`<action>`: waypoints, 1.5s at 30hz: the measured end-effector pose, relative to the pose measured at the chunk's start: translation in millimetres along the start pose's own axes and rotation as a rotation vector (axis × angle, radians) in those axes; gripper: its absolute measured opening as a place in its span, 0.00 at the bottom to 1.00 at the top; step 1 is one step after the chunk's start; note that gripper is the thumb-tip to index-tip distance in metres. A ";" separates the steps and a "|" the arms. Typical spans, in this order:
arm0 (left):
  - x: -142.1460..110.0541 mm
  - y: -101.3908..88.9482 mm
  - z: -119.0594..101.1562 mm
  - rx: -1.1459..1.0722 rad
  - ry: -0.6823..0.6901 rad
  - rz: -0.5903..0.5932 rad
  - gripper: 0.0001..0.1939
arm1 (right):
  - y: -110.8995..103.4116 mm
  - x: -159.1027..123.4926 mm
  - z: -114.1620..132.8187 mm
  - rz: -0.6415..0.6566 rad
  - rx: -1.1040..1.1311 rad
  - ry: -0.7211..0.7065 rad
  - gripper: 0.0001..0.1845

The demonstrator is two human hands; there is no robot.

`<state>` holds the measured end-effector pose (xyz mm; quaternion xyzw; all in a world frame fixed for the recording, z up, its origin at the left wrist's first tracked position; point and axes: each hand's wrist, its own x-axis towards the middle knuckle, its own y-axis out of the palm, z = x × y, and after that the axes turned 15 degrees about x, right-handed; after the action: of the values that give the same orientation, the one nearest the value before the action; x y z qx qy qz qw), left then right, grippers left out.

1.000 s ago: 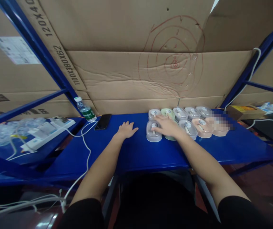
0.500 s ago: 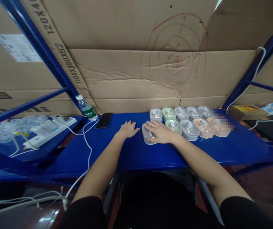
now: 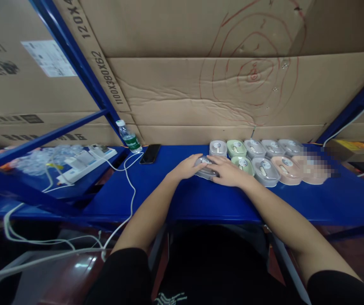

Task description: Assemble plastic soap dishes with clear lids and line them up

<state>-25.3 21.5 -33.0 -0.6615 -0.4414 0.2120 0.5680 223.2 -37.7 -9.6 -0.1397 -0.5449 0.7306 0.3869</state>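
Note:
A small clear-lidded grey case [image 3: 206, 167] sits on the blue table [image 3: 201, 199], gripped from both sides. My left hand [image 3: 186, 166] holds its left end, fingers curled on it. My right hand [image 3: 228, 171] closes over its right end. Behind and to the right stand two rows of similar cases: a grey one [image 3: 218, 147], green ones [image 3: 236, 148], more grey ones [image 3: 266, 171] and a pink one [image 3: 285, 164].
A black phone [image 3: 150, 153] and a water bottle [image 3: 129, 137] lie at the table's back left. A white power strip [image 3: 86, 162] with cables [image 3: 127, 186] sits on the left shelf. Cardboard sheets [image 3: 201, 84] wall the back. A box [image 3: 356, 148] is at far right.
My right hand slid the grey case left, away from the rows. My left hand, which lay flat on the table, moved right and took hold of the case.

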 end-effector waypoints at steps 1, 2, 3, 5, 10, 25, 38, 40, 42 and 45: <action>-0.4 0.6 -1.3 0.020 0.007 0.006 0.40 | -0.3 -0.3 1.3 -0.014 -0.029 0.033 0.38; -0.7 0.8 -2.3 0.035 0.008 0.011 0.41 | -0.6 -0.6 2.4 -0.028 -0.059 0.066 0.40; -0.8 0.5 -3.0 0.046 0.008 0.019 0.41 | -1.0 -1.0 2.9 -0.040 -0.085 0.096 0.43; -0.9 -0.5 -3.3 0.056 0.012 0.035 0.43 | -1.3 -1.7 2.1 -0.054 -0.114 0.139 0.47; -0.5 1.8 4.4 0.014 0.052 0.057 0.62 | 0.9 -2.2 -6.4 -0.059 -0.095 0.145 0.46; 5.5 7.7 12.0 -0.046 0.209 0.010 0.61 | -2.4 -0.9 -6.6 -0.022 -0.042 0.139 0.49; 4.3 7.2 10.9 -0.050 0.155 0.011 0.59 | -2.7 -1.2 -10.0 -0.015 -0.033 0.134 0.48; 3.5 5.3 9.7 -0.043 0.140 0.023 0.58 | -2.7 -1.3 -9.6 -0.016 -0.036 0.133 0.48; 3.1 4.4 9.4 -0.039 0.138 0.030 0.58 | -2.8 -1.4 -8.9 -0.020 -0.031 0.129 0.48; 3.4 4.9 10.3 -0.041 0.135 0.030 0.59 | -3.1 -1.3 -8.0 -0.018 -0.030 0.130 0.48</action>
<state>-29.9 30.3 -39.5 -0.6922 -0.3964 0.1664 0.5797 230.3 -32.8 -10.1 -0.1877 -0.5308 0.7082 0.4261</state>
